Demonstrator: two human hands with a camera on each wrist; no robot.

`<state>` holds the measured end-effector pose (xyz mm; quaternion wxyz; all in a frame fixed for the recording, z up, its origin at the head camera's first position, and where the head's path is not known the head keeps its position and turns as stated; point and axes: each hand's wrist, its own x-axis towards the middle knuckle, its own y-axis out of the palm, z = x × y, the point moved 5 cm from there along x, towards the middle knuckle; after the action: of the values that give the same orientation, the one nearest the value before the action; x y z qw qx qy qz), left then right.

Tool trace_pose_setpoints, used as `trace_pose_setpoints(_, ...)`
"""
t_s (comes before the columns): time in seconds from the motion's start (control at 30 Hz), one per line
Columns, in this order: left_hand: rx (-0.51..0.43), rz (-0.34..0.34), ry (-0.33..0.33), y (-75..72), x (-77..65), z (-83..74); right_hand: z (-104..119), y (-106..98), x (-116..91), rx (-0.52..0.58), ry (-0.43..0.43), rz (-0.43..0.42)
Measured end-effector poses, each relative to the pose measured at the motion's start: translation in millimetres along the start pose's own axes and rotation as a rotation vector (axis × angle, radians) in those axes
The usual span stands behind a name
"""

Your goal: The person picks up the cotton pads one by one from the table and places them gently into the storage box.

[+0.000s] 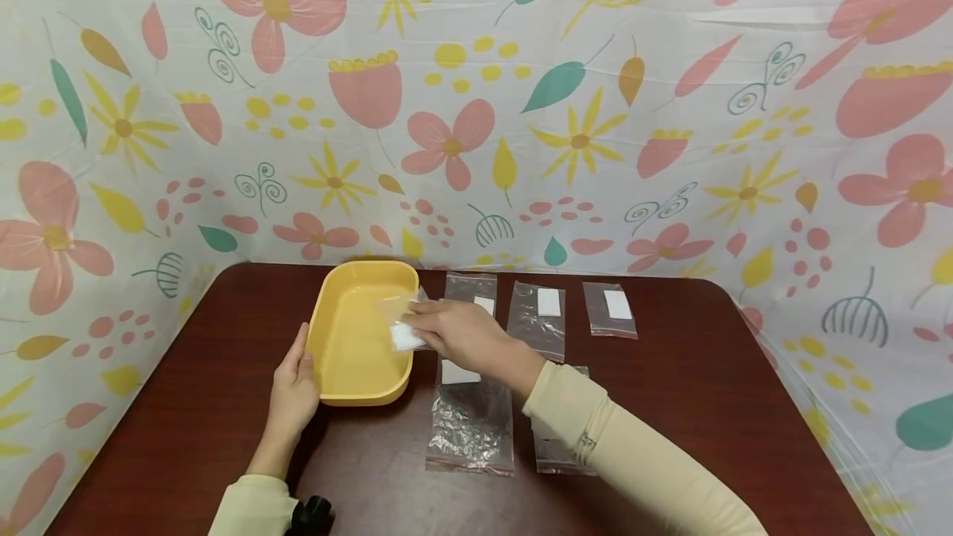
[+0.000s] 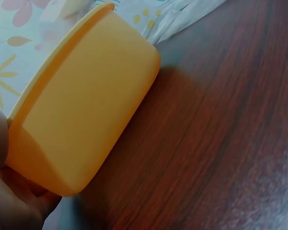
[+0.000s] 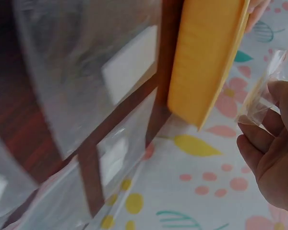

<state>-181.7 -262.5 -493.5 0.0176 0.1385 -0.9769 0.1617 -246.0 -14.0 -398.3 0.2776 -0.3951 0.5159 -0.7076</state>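
My left hand (image 1: pixel 294 383) grips the left side of a yellow plastic tub (image 1: pixel 361 395), which has a rounded rectangular shape. In the left wrist view the thumb lies by the rim and the fingers go round the outside of the tub (image 2: pixel 86 100). The inside of the tub looks bare in the head view. Over its right rim, my right hand (image 1: pixel 465 333) pinches a small clear plastic bag (image 1: pixel 405 336) with a white patch on it. The right wrist view shows this bag (image 3: pixel 264 91) between thumb and fingers; what it contains is unclear.
Several clear zip bags with white labels lie flat on the dark reddish table (image 1: pixel 670 420), among them a large bag (image 1: pixel 471 428), a back bag (image 1: pixel 538 325) and a small bag (image 1: pixel 610 310) at the right. A flower-patterned cloth (image 1: pixel 596 213) hangs behind the table.
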Motion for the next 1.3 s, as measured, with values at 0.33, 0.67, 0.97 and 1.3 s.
trace_pose_setpoints(0.33, -0.010, -0.002, 0.001, -0.8, 0.1, -4.4, 21.0, 18.6, 42.3, -0.056, 0.022, 0.106)
trace_pose_setpoints(0.67, -0.019, 0.006, 0.028, 0.1, 1.4, -4.7, 37.7, 38.4, 72.4, -0.105, 0.073, 0.158)
trace_pose_setpoints(0.97, 0.017, -0.004, 0.013, -1.4, 3.2, -4.0, 37.4, 55.1, 84.1, -0.169, 0.123, 0.189)
trace_pose_setpoints(1.3, 0.026, -0.009, 0.006, -1.2, 3.9, -2.5, 40.2, 70.9, 85.8, -0.148, 0.150, 0.220)
